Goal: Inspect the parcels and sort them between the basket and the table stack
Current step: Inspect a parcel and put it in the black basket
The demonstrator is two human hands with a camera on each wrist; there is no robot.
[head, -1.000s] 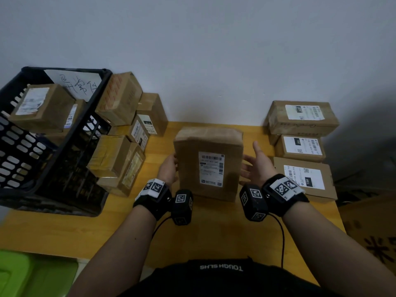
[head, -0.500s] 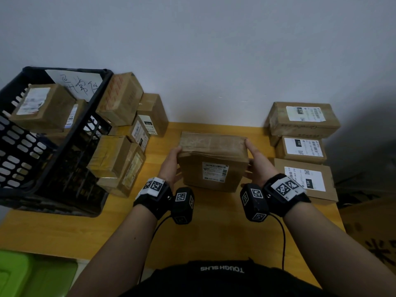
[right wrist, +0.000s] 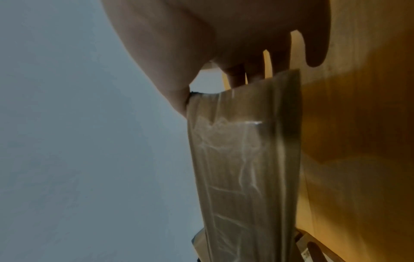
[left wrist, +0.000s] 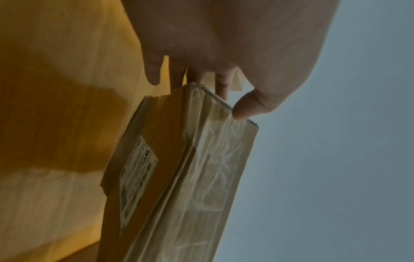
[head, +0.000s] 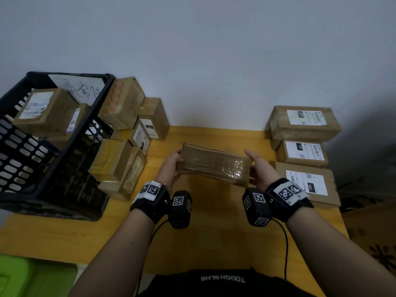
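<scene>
Above table (head: 214, 221), both hands grip taped parcel (head: 214, 165) ends; left wrist view alone shows label (left wrist: 136, 179).

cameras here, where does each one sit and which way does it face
Head: looks down at the yellow wooden table; both forearms show, holding the taped brown cardboard parcel.
Left wrist: looks along the left hand to the parcel's label side.
Right wrist: looks along the right hand at its taped face.
All views share the parcel.
</scene>
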